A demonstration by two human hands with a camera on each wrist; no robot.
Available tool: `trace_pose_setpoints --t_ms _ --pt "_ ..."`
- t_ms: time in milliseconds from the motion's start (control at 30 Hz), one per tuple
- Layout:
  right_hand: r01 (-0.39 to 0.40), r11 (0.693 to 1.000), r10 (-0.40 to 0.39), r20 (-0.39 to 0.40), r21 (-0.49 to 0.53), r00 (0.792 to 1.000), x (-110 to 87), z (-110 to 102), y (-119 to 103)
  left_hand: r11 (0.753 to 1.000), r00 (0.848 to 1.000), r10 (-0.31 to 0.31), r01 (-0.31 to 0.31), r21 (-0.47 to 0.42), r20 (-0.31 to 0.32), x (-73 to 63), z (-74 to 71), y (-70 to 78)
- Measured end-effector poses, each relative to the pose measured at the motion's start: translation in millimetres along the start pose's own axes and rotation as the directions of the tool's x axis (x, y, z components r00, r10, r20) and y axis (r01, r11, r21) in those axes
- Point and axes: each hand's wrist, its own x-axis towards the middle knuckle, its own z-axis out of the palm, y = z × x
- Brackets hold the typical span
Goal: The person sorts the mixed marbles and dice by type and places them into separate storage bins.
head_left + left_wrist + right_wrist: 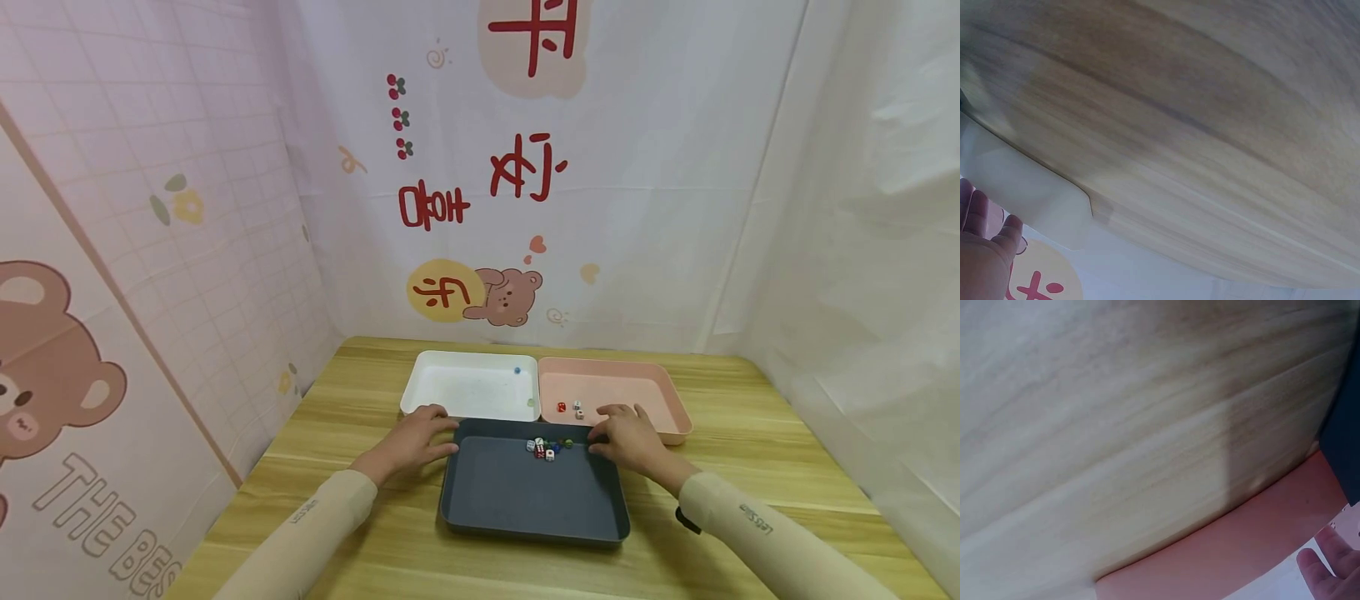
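Note:
A dark grey tray (pixel 532 500) lies between the two hands. Near its back wall sits a cluster of dice (pixel 539 452), white and red, beside small blue and green round pieces (pixel 567 443). At the tray's back left corner is my left hand (pixel 420 435), its fingers loosely extended at the rim. My right hand (pixel 628 433) is at the back right corner, fingers spread and lightly bent, near the rim and over the front of a pink tray (pixel 637 392). Neither hand visibly holds a piece; exact contact with the rim is unclear.
Behind the dark tray stand the pink tray, holding a red die (pixel 561 407) and two white dice (pixel 578 410), and a white tray (pixel 465 383) with a blue piece (pixel 517 370) and a pale green piece (pixel 530 402). A printed curtain (pixel 645 208) hangs behind the wooden table (pixel 300 483).

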Motion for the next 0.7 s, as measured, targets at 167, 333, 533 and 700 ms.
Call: trace_pose_setpoints --t_ms 167,333,533,700 --pt "-0.019 1.000 0.019 0.002 -0.007 1.000 -0.8 -0.8 -3.1 1.000 1.000 -0.001 0.001 -0.003 0.001 -0.5 -0.9 0.4" --pt "-0.017 1.000 0.017 0.003 -0.024 1.000 -1.5 -0.3 -3.4 1.000 1.000 0.002 -0.002 -0.003 0.000 -0.3 -1.2 0.3" --pt "-0.016 0.999 0.016 0.005 -0.035 1.000 -0.5 3.2 -2.5 1.000 1.000 0.004 -0.004 0.000 -0.001 0.4 -0.8 -0.1" --pt "-0.010 0.999 0.010 0.000 -0.033 1.000 0.2 4.6 -4.3 1.000 1.000 0.001 -0.001 0.005 0.006 0.6 -0.7 0.1"
